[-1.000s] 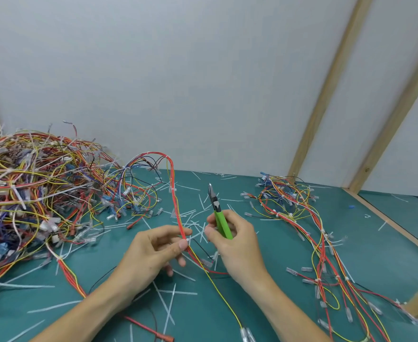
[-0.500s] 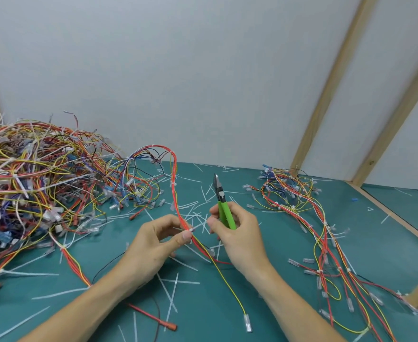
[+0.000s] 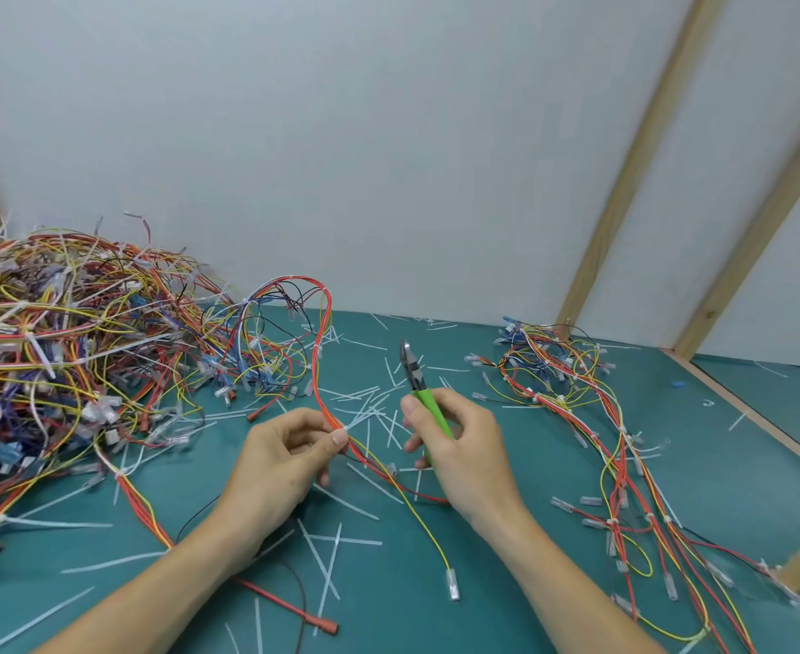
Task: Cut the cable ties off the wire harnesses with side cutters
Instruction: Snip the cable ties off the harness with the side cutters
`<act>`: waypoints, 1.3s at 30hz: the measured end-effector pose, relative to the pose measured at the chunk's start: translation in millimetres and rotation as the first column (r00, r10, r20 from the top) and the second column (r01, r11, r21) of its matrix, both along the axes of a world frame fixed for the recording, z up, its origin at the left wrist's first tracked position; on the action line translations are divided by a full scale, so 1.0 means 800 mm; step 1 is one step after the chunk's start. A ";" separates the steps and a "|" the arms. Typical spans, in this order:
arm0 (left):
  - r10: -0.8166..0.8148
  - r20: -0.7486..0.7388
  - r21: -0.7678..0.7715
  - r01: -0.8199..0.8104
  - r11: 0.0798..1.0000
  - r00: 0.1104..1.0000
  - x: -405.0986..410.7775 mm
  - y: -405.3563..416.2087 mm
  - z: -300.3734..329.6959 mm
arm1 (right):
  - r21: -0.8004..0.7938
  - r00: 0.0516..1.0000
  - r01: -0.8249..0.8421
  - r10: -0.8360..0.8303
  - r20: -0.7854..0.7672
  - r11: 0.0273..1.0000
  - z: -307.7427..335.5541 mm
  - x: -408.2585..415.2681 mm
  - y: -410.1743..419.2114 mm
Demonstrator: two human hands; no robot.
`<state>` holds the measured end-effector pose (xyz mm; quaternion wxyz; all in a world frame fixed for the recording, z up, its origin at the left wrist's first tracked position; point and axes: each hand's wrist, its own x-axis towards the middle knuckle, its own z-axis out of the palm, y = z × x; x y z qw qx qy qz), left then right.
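Two hands work above a green mat [image 3: 553, 464] strewn with cut ties [image 3: 327, 566]. A tangled pile [image 3: 67, 342] lies far left. The left hand [image 3: 277, 460] pinches a red-and-yellow harness [image 3: 323, 361] between thumb and forefinger — the wires arch back toward the pile. The right hand [image 3: 459, 446] grips green-handled cutters [image 3: 419, 382], fingers curled round the handles, blades upward, apart from the harness. A second harness [image 3: 601, 427] lies right — flat on the mat.

Harness pile [image 3: 72, 351] left, harness [image 3: 591, 417] right, on mat [image 3: 506, 582].
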<state>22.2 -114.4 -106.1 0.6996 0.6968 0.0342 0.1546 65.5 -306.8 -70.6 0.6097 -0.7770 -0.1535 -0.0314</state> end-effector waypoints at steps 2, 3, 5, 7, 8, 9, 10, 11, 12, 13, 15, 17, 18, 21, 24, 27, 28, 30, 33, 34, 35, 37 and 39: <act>0.016 -0.007 -0.013 -0.016 1.000 1.000 0.000 0.001 0.001 | -0.045 0.986 -0.106 0.099 -0.137 0.993 0.006 0.000 -0.002; 0.021 -0.013 -0.025 -0.022 0.999 1.000 0.000 0.002 0.002 | -0.079 0.971 -0.153 0.135 -0.199 0.985 0.009 0.001 -0.004; 0.028 -0.023 -0.037 -0.028 0.999 0.999 0.001 0.003 0.002 | -0.131 0.945 -0.209 0.166 -0.281 0.969 0.014 0.001 -0.007; 0.028 -0.021 -0.040 -0.028 0.999 0.999 0.001 0.004 0.001 | -0.125 0.929 -0.224 0.173 -0.328 0.967 0.021 0.002 -0.011; 0.028 -0.021 -0.042 -0.029 0.999 0.999 0.001 0.004 0.002 | -0.116 0.921 -0.229 0.176 -0.348 0.966 0.025 0.003 -0.013; 0.028 -0.023 -0.044 -0.029 0.999 0.999 0.001 0.004 0.002 | -0.112 0.910 -0.240 0.183 -0.372 0.964 0.029 0.004 -0.017; 0.028 -0.025 -0.046 -0.029 0.999 0.999 0.001 0.004 0.002 | -0.118 0.895 -0.260 0.193 -0.402 0.958 0.034 0.005 -0.020; 0.026 -0.027 -0.047 -0.027 0.999 0.999 0.001 0.004 0.002 | -0.137 0.882 -0.285 0.203 -0.426 0.949 0.038 0.005 -0.024; 0.025 -0.029 -0.045 -0.026 0.999 0.999 0.001 0.004 0.002 | -0.164 0.872 -0.309 0.211 -0.441 0.937 0.041 0.005 -0.027; 0.024 -0.030 -0.044 -0.025 0.999 0.999 0.001 0.004 0.002 | -0.189 0.867 -0.330 0.218 -0.448 0.925 0.043 0.005 -0.030; 0.025 -0.022 -0.045 -0.026 0.999 0.999 0.000 0.004 0.002 | -0.220 0.861 -0.356 0.227 -0.454 0.908 0.047 0.005 -0.033; 0.030 -0.013 -0.044 -0.031 0.999 0.999 -0.001 0.004 0.002 | -0.239 0.859 -0.370 0.232 -0.457 0.898 0.050 0.004 -0.034; 0.033 -0.010 -0.045 -0.034 0.998 0.999 -0.001 0.004 0.002 | -0.244 0.855 -0.380 0.237 -0.461 0.892 0.051 0.004 -0.035; 0.040 -0.005 -0.055 -0.040 0.998 0.999 -0.001 0.003 0.003 | -0.277 0.838 -0.426 0.261 -0.480 0.861 0.051 0.001 -0.035; 0.029 0.006 -0.074 -0.029 0.997 1.000 -0.001 0.002 0.005 | -0.302 0.825 -0.451 0.264 -0.499 0.840 0.047 -0.002 -0.030; 0.010 0.011 -0.077 -0.009 0.997 1.000 -0.002 0.000 0.008 | -0.305 0.829 -0.442 0.253 -0.499 0.844 0.044 -0.003 -0.026; 0.001 0.008 -0.077 -0.001 0.997 1.000 -0.002 0.000 0.009 | -0.308 0.829 -0.442 0.252 -0.499 0.843 0.043 -0.004 -0.026; -0.018 0.003 -0.071 0.019 0.997 1.000 -0.003 -0.001 0.011 | -0.315 0.832 -0.443 0.255 -0.492 0.839 0.041 -0.004 -0.024; -0.035 -0.005 -0.076 0.035 0.997 0.999 -0.005 -0.001 0.013 | -0.315 0.842 -0.434 0.255 -0.475 0.844 0.038 -0.004 -0.023; -0.036 -0.006 -0.082 0.035 0.996 0.999 -0.006 -0.001 0.013 | -0.316 0.844 -0.431 0.254 -0.472 0.845 0.038 -0.004 -0.023; -0.036 -0.006 -0.087 0.035 0.996 0.999 -0.006 -0.001 0.013 | -0.316 0.845 -0.429 0.253 -0.471 0.846 0.038 -0.004 -0.024; -0.038 -0.008 -0.092 0.038 0.995 0.999 -0.007 -0.001 0.014 | -0.315 0.845 -0.429 0.254 -0.470 0.846 0.038 -0.004 -0.025; -0.041 -0.012 -0.090 0.040 0.995 0.999 -0.006 -0.001 0.014 | -0.319 0.848 -0.429 0.254 -0.466 0.845 0.037 -0.004 -0.025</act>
